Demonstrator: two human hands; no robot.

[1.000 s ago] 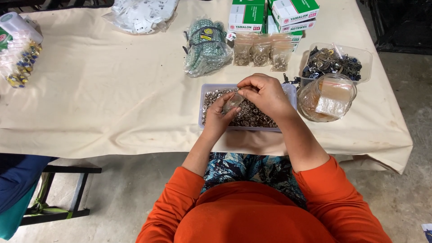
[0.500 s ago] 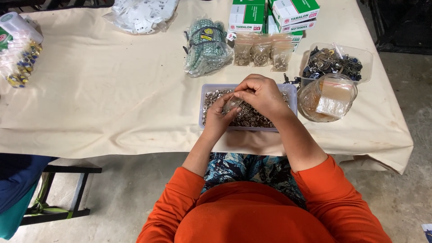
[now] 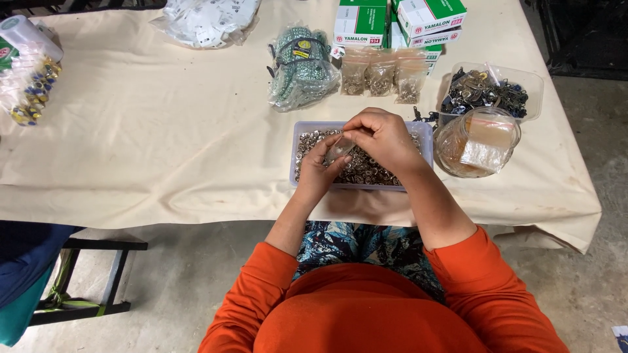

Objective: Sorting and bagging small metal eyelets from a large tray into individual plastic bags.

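Note:
A shallow clear tray [image 3: 426, 134] full of small metal snap parts sits near the table's front edge. Both hands hover over it. My left hand [image 3: 318, 171] holds a small clear plastic bag [image 3: 339, 151] by its lower side. My right hand [image 3: 383, 138] pinches the top of the same bag, its fingers curled over the opening. Whatever the bag contains is hidden by the fingers.
Right of the tray stand a clear round jar [image 3: 476, 141] and a clear tub of dark metal hardware [image 3: 492, 92]. Behind are three small filled bags [image 3: 381, 76], a green bundle [image 3: 301, 65], green-and-white boxes [image 3: 394, 21], a white bag [image 3: 207, 19]. Packaged items [image 3: 26, 78] lie far left.
My right hand has shifted slightly over the bag's top; my left hand stays under it. Nothing else on the table moved.

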